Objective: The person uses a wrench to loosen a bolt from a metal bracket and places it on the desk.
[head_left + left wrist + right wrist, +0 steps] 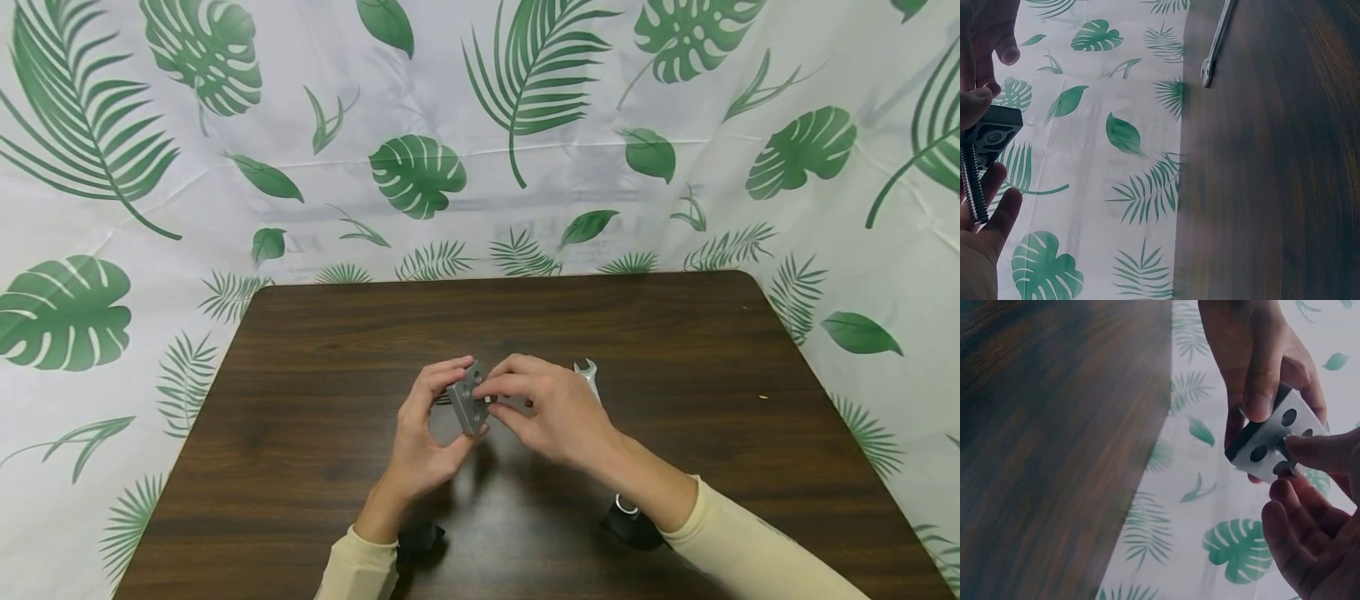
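In the head view my left hand (427, 437) grips a grey metal block (467, 404) by its edges, holding it tilted above the table. Round holes (1259, 453) show in the block's face in the right wrist view. A threaded bolt (974, 187) sticks out from the opposite side. My right hand (558, 408) pinches a small metal piece (489, 400) at the middle of the holed face. Fingertips mostly cover that piece, so its kind cannot be told.
A wrench (588, 379) lies on the dark wooden table (337, 350), partly under my right forearm. Dark wrist gear (633, 527) shows beneath that arm. A white leaf-patterned cloth (480, 208) hangs behind the table.
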Available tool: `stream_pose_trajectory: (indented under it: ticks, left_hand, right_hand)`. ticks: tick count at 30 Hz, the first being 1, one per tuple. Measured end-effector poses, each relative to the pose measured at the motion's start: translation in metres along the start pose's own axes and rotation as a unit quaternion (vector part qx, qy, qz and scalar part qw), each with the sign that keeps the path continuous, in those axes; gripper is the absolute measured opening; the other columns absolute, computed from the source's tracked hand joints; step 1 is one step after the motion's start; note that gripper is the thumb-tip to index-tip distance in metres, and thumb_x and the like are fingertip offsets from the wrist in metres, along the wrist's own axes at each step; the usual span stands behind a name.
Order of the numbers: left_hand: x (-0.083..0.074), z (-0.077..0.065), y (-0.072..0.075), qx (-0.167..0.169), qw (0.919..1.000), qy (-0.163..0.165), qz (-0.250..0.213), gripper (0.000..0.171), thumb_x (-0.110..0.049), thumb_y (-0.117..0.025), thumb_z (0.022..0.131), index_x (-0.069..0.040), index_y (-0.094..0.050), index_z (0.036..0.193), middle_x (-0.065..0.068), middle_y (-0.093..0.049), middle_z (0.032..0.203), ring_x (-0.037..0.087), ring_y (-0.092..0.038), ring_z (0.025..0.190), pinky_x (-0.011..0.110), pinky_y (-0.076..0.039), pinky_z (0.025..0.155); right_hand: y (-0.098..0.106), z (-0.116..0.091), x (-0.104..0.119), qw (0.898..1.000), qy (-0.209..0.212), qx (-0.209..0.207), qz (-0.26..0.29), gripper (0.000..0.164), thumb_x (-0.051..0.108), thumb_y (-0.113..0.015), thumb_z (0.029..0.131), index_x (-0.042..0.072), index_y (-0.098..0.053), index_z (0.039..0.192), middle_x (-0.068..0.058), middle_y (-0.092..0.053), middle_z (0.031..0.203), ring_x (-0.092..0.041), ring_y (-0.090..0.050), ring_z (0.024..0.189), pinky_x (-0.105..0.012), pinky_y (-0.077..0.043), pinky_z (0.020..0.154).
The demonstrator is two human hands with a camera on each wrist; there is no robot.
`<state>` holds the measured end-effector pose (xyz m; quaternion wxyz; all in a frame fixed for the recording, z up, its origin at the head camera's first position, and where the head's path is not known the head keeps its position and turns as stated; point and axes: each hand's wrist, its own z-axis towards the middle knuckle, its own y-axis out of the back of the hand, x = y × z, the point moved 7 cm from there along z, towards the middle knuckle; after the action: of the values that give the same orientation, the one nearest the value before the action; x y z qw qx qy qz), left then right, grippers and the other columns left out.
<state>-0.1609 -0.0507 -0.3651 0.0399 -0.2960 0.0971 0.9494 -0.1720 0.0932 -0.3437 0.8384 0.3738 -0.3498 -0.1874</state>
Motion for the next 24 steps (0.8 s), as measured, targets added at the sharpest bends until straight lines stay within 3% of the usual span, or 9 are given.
stream_pose_trajectory:
  ticks: [6, 13, 20, 24]
  left_hand:
    - [-0.0009, 0.0004, 0.0002, -0.003, 1.0, -0.002, 0.006, 0.061, 0.015, -0.077, 0.064, 0.019, -0.048, 0.118, 0.033, -0.053, 0.123, 0.042, -0.055, 0.113, 0.032, -0.044, 0.098]
    - [-0.0007, -0.0007, -0.0002, 0.001, 1.0, 0.003, 0.005, 0.064, 0.017, -0.077, 0.061, 0.019, -0.047, 0.118, 0.033, -0.052, 0.124, 0.041, -0.055, 0.113, 0.031, -0.045, 0.096]
    - [-0.0006, -0.0009, -0.001, -0.001, 1.0, 0.004, 0.005, 0.052, -0.013, -0.074, 0.087, 0.019, -0.048, 0.119, 0.033, -0.053, 0.124, 0.041, -0.055, 0.113, 0.031, -0.045, 0.097]
    - [-0.0007, -0.0012, -0.001, 0.0, 1.0, 0.004, 0.003, 0.053, -0.006, -0.077, 0.083, 0.019, -0.048, 0.118, 0.033, -0.052, 0.124, 0.042, -0.055, 0.113, 0.031, -0.045, 0.097]
  right_hand:
    - [0.0009, -0.0008, -0.0027, 1.0, -0.019, -0.013, 0.002, 0.031, 0.028, -0.079, 0.084, 0.02, -0.073, 0.113, 0.011, -0.066, 0.096, -0.003, -0.057, 0.073, -0.019, -0.046, 0.057]
    - [-0.0005, -0.0003, -0.0085, 0.997, -0.077, -0.001, 0.003, 0.02, 0.032, -0.073, 0.089, 0.018, -0.077, 0.102, 0.015, -0.065, 0.077, 0.004, -0.054, 0.062, -0.018, -0.046, 0.055]
    - [0.0003, 0.0003, -0.0034, 1.0, -0.029, 0.006, 0.0, 0.021, 0.019, -0.08, 0.083, 0.018, -0.076, 0.104, 0.012, -0.067, 0.093, -0.002, -0.06, 0.07, -0.017, -0.048, 0.058]
    - [0.0005, 0.0001, -0.0008, 1.0, -0.011, 0.007, 0.008, 0.024, 0.013, -0.08, 0.081, 0.019, -0.076, 0.104, 0.012, -0.064, 0.099, -0.005, -0.061, 0.072, -0.019, -0.049, 0.057]
